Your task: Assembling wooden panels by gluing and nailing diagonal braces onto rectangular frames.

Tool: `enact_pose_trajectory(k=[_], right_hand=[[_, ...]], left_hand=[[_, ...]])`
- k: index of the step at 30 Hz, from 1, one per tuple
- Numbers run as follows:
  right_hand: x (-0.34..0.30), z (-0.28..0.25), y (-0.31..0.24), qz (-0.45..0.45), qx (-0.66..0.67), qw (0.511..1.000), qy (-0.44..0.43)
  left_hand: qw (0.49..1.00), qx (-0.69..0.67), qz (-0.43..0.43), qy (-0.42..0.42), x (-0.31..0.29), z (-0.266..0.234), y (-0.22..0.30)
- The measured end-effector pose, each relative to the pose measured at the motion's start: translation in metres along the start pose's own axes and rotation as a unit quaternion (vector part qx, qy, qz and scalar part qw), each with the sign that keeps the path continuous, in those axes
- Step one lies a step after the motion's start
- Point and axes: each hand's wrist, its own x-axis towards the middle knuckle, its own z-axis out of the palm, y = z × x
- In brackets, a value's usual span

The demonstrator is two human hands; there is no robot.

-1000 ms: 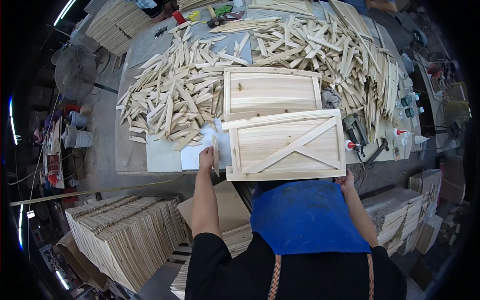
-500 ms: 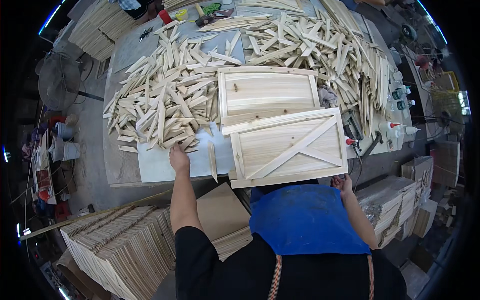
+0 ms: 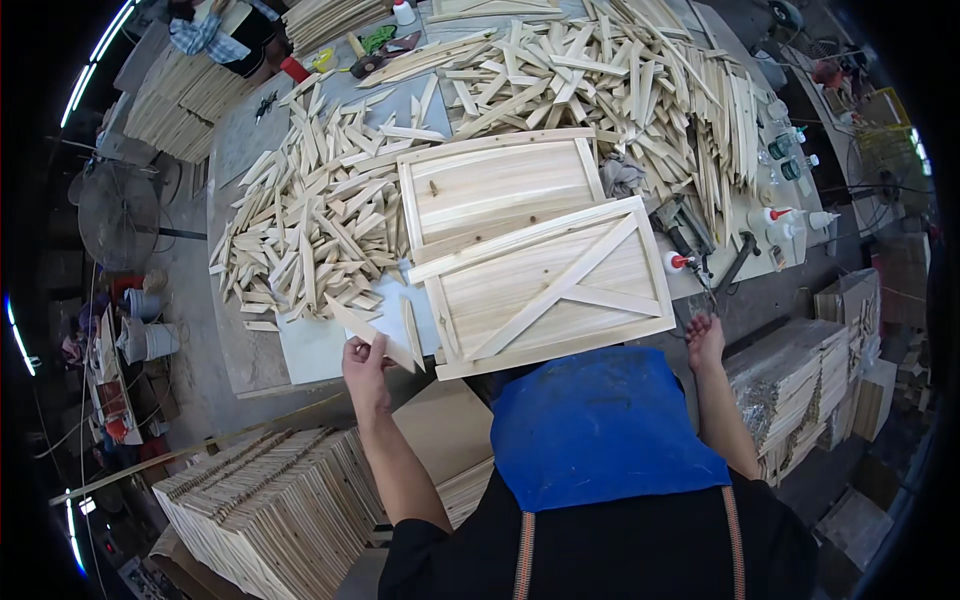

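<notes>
My left hand [image 3: 367, 375] pinches a short wooden strip [image 3: 378, 338] with slanted ends, held over the table's near edge. To its right lies a framed wooden panel [image 3: 520, 290] with one long diagonal strip and a shorter strip meeting it. A second framed panel [image 3: 490, 190] without diagonals lies behind, partly covered by the first. One loose strip [image 3: 409, 328] rests between my left hand and the front panel. My right hand [image 3: 706, 343] is beside the panel's right corner, fingers curled near a dark thin hose; whatever they hold is too small to make out.
Loose strips are heaped at the left [image 3: 310, 215] and far right [image 3: 600, 75]. A nail gun [image 3: 684, 226], a red-tipped glue bottle [image 3: 677, 262], a hammer [image 3: 738, 258] and a grey rag [image 3: 624, 178] lie right of the panels. Stacked panels [image 3: 270, 500] stand below left.
My left hand has drawn back from the left heap with a strip now in its fingers. My right hand has moved slightly outward from the panel's corner. The view has shifted.
</notes>
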Motion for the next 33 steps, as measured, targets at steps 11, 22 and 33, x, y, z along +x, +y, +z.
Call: enact_pose_trajectory(k=[11,22,33], right_hand=[[-0.191,0.230,-0.021,0.002,-0.288,0.782,-0.553],[-0.141,0.229,-0.012,0.082,-0.286,0.810,-0.505],[-0.136,0.221,-0.010,-0.474,-0.324,0.625,-0.528]], left_hand=[[0.925,-0.335,-0.082,-0.157,-0.100,0.205,0.050],[0.877,0.376,0.271,-0.127,-0.132,0.202,0.069],[0.763,0.362,0.416,-0.337,-0.090,0.203,0.097]])
